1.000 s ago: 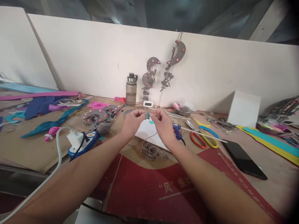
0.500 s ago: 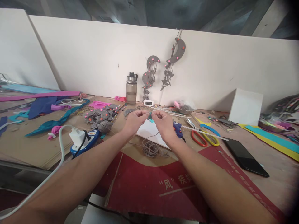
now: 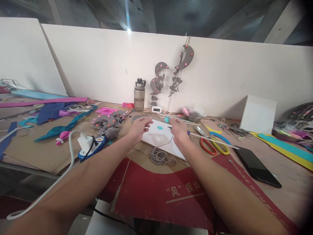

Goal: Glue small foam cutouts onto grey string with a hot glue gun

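My right hand (image 3: pixel 179 130) pinches a small teal star (image 3: pixel 167 119) by its edge, above the far right of a white board (image 3: pixel 156 139). Grey cord runs from under this hand down to a loose coil of cord (image 3: pixel 159 156). My left hand (image 3: pixel 141 129) is over the board's left edge, thumb and fingers apart with nothing seen between them. Another teal star (image 3: pixel 159 128) lies flat on the board between the hands. Behind my right hand, a blue tool (image 3: pixel 188 133) is mostly hidden.
Right of the hands lie scissors (image 3: pixel 215 145), a clear stick (image 3: pixel 215 139) and a black phone (image 3: pixel 256 165). A bottle (image 3: pixel 139 96) stands at the back. On the left are a blue power strip (image 3: pixel 97 145) with a white plug, felt scraps and grey yarn pieces (image 3: pixel 107 121).
My hands have moved apart from their shared pinch. The teal star is now in my right hand, farther right, and my left hand has let go. The star on the board is uncovered.
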The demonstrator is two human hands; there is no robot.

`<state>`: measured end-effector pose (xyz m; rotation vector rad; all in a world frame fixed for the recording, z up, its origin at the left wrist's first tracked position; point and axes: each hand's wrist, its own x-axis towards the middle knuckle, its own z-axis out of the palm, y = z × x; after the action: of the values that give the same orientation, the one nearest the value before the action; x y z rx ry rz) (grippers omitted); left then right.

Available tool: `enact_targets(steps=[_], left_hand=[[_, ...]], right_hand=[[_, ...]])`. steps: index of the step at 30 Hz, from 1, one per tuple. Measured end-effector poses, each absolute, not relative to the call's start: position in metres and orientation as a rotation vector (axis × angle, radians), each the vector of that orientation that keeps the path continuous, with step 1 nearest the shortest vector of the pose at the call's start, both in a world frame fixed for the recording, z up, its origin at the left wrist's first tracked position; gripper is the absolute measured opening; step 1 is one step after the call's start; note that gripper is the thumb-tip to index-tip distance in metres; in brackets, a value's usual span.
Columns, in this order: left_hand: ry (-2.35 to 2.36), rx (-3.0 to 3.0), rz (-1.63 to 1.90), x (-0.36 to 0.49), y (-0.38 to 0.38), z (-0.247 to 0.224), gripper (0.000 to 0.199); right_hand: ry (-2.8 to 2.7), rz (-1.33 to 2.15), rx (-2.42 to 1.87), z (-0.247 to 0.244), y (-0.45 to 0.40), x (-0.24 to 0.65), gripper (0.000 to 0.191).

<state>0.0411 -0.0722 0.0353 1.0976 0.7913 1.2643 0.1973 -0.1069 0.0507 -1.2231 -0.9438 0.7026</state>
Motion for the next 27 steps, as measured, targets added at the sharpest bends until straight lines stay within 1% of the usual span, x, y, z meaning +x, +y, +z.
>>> enact_targets(steps=[5, 9, 20, 27], left_hand=[[0.716, 1.216, 1.126, 0.046, -0.083, 0.04, 0.03], [0.721, 1.294, 1.185, 0.05, -0.086, 0.04, 0.024], [0.795, 1.45, 1.26, 0.051, -0.084, 0.037, 0.018], [0.887, 1.537, 1.33, 0.053, -0.09, 0.04, 0.01]], right_hand=[[-1.209, 0.601, -1.21, 0.038, -0.105, 0.188, 0.017], [-1.281, 0.593, -1.2, 0.037, -0.108, 0.183, 0.019], [-1.347, 0.501, -1.239, 0.038, -0.114, 0.181, 0.02], [-1.371, 0.494, -1.217, 0.038, -0.116, 0.178, 0.017]])
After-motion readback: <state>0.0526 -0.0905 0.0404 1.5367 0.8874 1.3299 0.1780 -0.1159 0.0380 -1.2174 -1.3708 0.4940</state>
